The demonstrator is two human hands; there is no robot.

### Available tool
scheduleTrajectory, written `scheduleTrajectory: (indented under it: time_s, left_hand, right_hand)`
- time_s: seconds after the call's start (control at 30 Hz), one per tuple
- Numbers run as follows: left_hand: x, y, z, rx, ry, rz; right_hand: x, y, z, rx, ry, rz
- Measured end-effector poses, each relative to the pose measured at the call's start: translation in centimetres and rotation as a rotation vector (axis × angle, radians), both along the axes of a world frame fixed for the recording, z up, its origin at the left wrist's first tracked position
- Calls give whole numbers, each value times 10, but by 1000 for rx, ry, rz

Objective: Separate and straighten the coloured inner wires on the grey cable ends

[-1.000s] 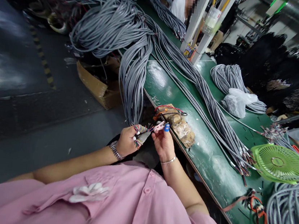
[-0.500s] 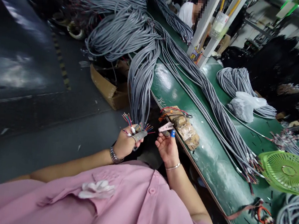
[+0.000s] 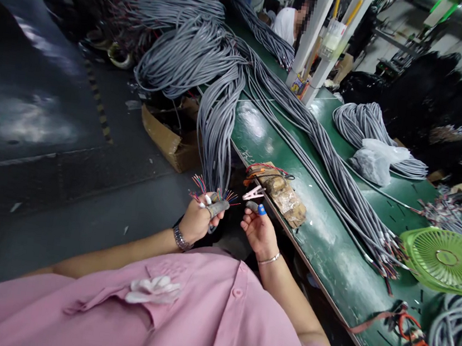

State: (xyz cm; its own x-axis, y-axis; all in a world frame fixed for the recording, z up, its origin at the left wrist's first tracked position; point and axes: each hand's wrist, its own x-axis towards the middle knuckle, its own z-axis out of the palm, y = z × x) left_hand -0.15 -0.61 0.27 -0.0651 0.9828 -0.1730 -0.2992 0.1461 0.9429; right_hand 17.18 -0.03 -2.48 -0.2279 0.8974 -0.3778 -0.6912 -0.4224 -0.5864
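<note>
Grey cables (image 3: 218, 132) hang beside the counter (image 3: 248, 120) in my head view, their coloured wire ends (image 3: 199, 182) clamped in the left hand (image 3: 196, 220); the right hand (image 3: 260, 234) curls loosely near a pink clip (image 3: 252, 193), and whether it grips anything I cannot tell.

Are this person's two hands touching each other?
Apart. The head view plainly shows a dark gap between the left hand and the right hand.
</note>
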Motion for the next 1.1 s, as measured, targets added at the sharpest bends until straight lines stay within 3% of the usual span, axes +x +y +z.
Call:
scheduleTrajectory:
  time_s: [0.3, 0.53, 0.8, 1.1]
  left_hand:
    - [1, -5, 0, 13, 81, -118]
    - [3, -10, 2, -22, 237, -268]
    - [1, -15, 2, -8, 348, -348]
    - [-3, -13, 6, -39, 330, -363]
  right_hand:
    - [4, -5, 1, 38, -39, -7]
    - [0, -9, 3, 207, -276, -70]
    - [-6, -9, 18, 435, -535, 36]
    - [-18, -5, 8, 409, -588, -42]
